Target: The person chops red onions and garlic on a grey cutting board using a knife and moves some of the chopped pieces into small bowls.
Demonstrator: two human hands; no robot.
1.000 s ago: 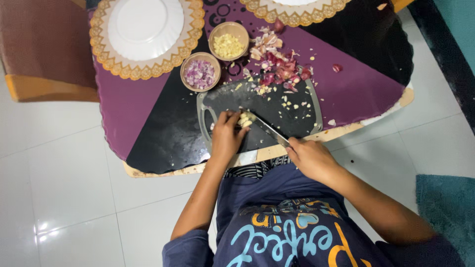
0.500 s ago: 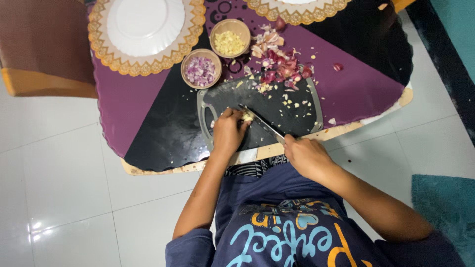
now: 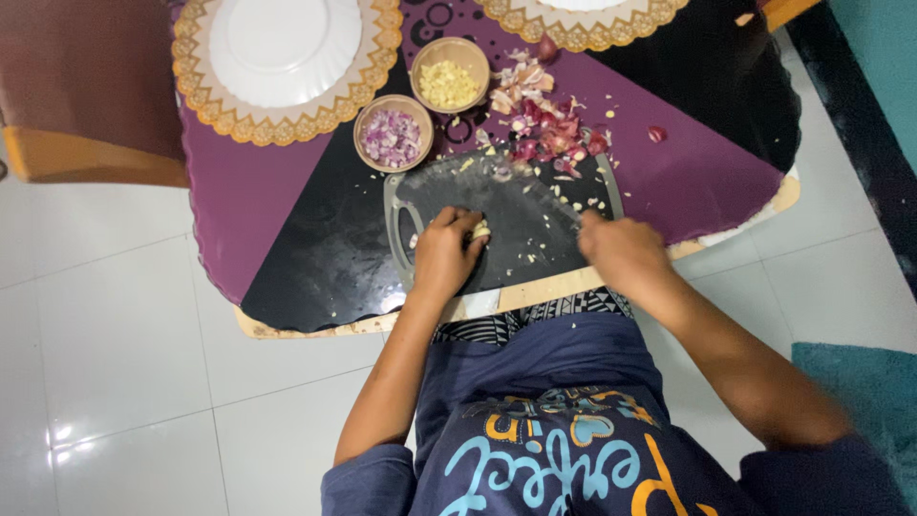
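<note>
A dark grey cutting board (image 3: 535, 244) lies at the near edge of a purple and black table. My left hand (image 3: 441, 256) rests on the board's left part, fingers curled over a small pale piece of garlic (image 3: 480, 230). My right hand (image 3: 619, 250) sits at the board's right edge and is motion-blurred. It is closed around a knife handle, and the thin blade (image 3: 549, 205) slants up and left over the board, faint in the blur. Pale chopped bits are scattered across the board.
Behind the board stand a bowl of chopped red onion (image 3: 392, 134) and a bowl of yellow chopped bits (image 3: 449, 81). A pile of onion and garlic peels (image 3: 544, 119) lies to their right. A white plate (image 3: 285, 48) sits on a gold-edged mat, and a brown chair (image 3: 76, 96) is at left.
My right hand has drawn the knife rightward, away from the garlic, to the board's right edge. My left hand stays on the garlic piece.
</note>
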